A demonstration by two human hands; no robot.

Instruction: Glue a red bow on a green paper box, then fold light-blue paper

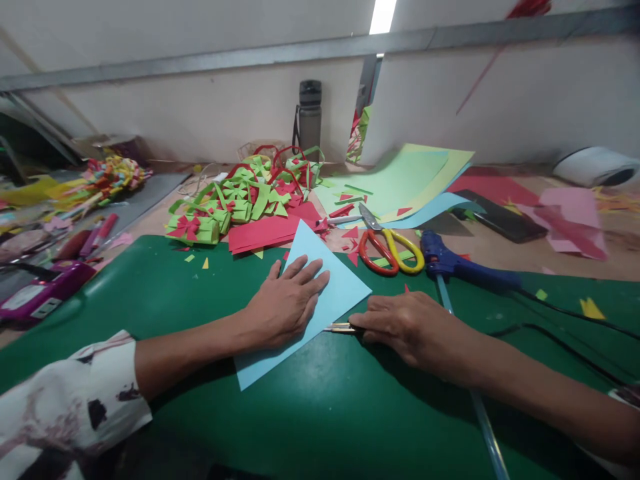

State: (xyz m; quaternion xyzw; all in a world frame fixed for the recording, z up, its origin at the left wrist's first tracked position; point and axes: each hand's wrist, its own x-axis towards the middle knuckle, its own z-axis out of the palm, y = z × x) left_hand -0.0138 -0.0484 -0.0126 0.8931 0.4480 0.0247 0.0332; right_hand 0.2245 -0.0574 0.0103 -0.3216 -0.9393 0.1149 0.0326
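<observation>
A light blue sheet of paper (pixel 327 280) lies folded on the green mat (pixel 310 413) in front of me. My left hand (pixel 285 303) rests flat on it with the fingers stretched out, pressing it down. My right hand (pixel 405 323) is at the sheet's right edge, fingers closed around a thin metal blade or cutter (pixel 337 327) whose tip touches the paper's edge.
Red-and-yellow scissors (pixel 390 250) and a blue glue gun (pixel 450 261) lie just beyond my right hand. A pile of green and red paper crafts (pixel 240 200) sits behind, with coloured sheets (pixel 400 183), a black phone (pixel 500 217), a grey bottle (pixel 310 117) and a purple device (pixel 45 290) at left.
</observation>
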